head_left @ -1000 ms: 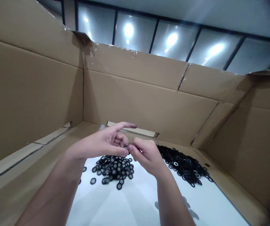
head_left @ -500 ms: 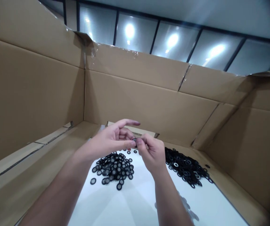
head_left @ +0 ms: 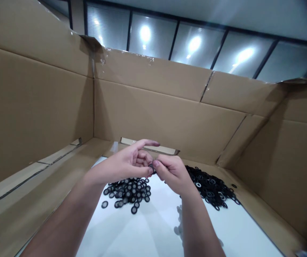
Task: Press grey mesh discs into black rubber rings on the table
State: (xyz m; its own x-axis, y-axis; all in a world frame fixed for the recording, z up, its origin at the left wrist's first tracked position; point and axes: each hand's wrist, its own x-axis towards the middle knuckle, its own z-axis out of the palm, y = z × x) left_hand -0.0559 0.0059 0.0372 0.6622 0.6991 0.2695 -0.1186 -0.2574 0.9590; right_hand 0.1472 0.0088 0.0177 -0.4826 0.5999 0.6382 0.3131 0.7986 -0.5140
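Observation:
Between my hands, near the middle of the view, is a small black ring [head_left: 152, 169]. My left hand [head_left: 134, 160] pinches it with the thumb, its index finger stretched out above. The fingertips of my right hand [head_left: 171, 170] are closed on the ring's right side. Below my left hand lies a pile of black discs with grey centres [head_left: 129, 191]. A heap of black rings [head_left: 211, 187] sits to the right of my right hand. Several translucent grey discs [head_left: 178, 228] lie beside my right forearm, which partly hides them.
A white board [head_left: 142, 232] lies under the piles. Tall cardboard walls [head_left: 153, 110] stand at the back, left and right. A cardboard strip [head_left: 164, 149] lies along the back wall's foot. One ring [head_left: 234, 186] sits apart on the cardboard at right.
Both hands are slightly lower in the view, and the ring shows more between the fingertips. More of the grey discs shows left of my right forearm. The view has shifted slightly.

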